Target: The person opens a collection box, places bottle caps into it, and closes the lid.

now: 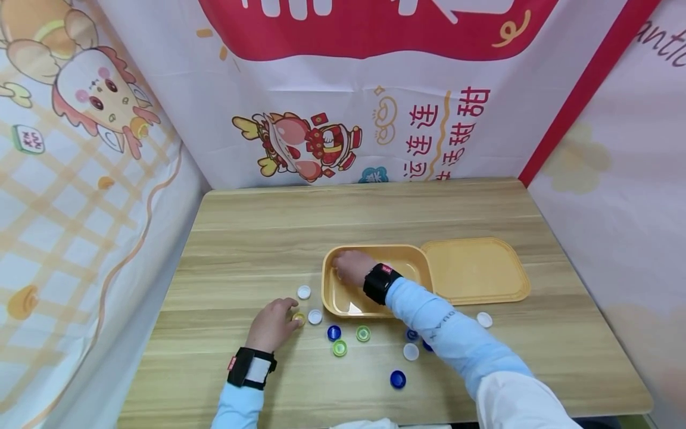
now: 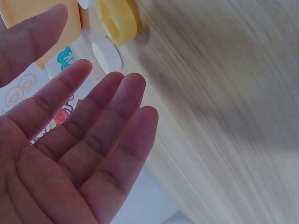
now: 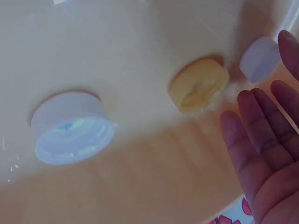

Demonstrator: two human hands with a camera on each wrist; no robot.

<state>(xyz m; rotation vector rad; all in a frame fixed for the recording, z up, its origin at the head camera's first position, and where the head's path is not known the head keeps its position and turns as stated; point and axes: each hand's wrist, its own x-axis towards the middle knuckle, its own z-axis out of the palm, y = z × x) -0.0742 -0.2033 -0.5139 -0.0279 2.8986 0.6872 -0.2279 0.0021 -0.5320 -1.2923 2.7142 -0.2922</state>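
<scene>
A yellow bottle cap (image 2: 119, 21) lies on the table by my left hand (image 1: 272, 326), whose thumb and fingers are spread apart in the left wrist view. Close by are two white bottle caps (image 1: 303, 292). My right hand (image 1: 354, 267) reaches into the left end of an orange plastic box (image 1: 375, 310). Inside, in the right wrist view, a white cap (image 3: 259, 59) is just beyond its parted thumb and fingertips. A yellow cap (image 3: 198, 85) and another white cap (image 3: 72, 128) lie farther along the box floor. Whether the fingers touch the nearest cap I cannot tell.
The orange lid (image 1: 474, 271) lies flat against the box's right side. In front are green caps (image 1: 340, 348), blue caps (image 1: 398, 379) and white caps (image 1: 411, 351), some partly behind the right forearm. Another white cap (image 1: 485, 320) sits below the lid. Printed cloth walls enclose the table.
</scene>
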